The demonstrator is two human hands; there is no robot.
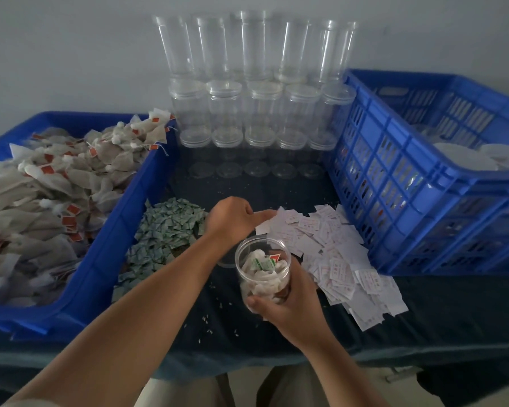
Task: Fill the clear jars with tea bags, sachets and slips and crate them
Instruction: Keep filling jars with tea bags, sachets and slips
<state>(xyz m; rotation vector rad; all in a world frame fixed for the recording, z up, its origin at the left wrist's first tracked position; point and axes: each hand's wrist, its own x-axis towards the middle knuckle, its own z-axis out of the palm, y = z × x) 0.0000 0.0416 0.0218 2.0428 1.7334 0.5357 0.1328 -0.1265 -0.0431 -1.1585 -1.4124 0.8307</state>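
While our right hand [291, 304] grips the part-filled jar [263, 268] upright, the slips [329, 248] lie immediately right of our left hand [232, 218], which touches the pile's edge; whether it pinches one, we cannot tell.

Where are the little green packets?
In the head view, the green packets lie in a pile left of centre, between the tea-bag bin and the left hand.

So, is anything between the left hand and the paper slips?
Nothing visible does. The left hand has its fingertips at the edge of the slip pile, just beyond the open jar gripped by the right hand.
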